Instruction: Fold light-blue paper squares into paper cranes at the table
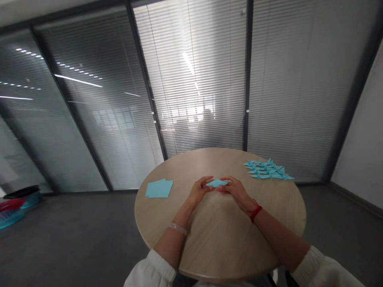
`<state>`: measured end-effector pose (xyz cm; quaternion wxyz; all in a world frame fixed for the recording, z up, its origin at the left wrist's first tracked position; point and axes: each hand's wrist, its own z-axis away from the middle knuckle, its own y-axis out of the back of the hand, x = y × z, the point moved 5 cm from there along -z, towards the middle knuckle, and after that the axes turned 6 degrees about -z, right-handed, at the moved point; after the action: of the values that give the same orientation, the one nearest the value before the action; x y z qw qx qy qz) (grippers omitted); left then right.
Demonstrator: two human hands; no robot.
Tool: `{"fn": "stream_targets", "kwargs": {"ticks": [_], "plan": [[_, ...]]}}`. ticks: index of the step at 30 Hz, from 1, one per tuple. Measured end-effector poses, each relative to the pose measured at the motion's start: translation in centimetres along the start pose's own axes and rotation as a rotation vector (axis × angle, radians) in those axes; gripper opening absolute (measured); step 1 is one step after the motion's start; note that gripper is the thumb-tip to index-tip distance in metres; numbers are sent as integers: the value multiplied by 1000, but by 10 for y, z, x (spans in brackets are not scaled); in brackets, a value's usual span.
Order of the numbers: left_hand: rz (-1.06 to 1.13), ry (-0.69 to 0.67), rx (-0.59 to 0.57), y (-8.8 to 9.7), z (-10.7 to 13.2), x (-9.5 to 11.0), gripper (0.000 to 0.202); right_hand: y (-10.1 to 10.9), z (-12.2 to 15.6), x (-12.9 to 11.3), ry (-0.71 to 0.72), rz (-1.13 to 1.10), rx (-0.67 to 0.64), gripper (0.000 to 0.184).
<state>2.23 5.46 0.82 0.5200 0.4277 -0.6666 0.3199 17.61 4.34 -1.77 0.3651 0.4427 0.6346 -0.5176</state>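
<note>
The fingers of the left hand [200, 191] and the right hand [235, 190] are clamped on the two ends of a folded blue paper [217, 183], held over the desk [221, 239], long axis sideways. Further left blue sheets [159, 188] are laid, further right folded pieces [267, 169].

Office meeting room. Walls: full-height glass partitions [194, 79] set in dark metal frames [247, 79], with horizontal slat blinds [299, 91] across the panes. Floor [74, 239]: plain grey. Furniture: one round wood-laminate table [221, 243]. Lighting: ceiling strip lights reflected [77, 80] in the glass.
</note>
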Motion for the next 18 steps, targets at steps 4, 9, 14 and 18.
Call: {"fn": "stream_targets", "kwargs": {"ticks": [4, 9, 14, 18], "plan": [[-76, -25, 21, -6, 2, 3, 71, 3, -3, -1, 80, 140, 3, 38], [-347, -58, 159, 3, 4, 6, 42, -8, 2, -9, 219, 404, -97, 27], [-618, -81, 185, 4, 7, 11, 32, -16, 10, -25, 466, 606, -97, 24], [-692, -111, 108, -3, 8, 12, 32, -20, 13, -29, 561, 680, -152, 15]]}}
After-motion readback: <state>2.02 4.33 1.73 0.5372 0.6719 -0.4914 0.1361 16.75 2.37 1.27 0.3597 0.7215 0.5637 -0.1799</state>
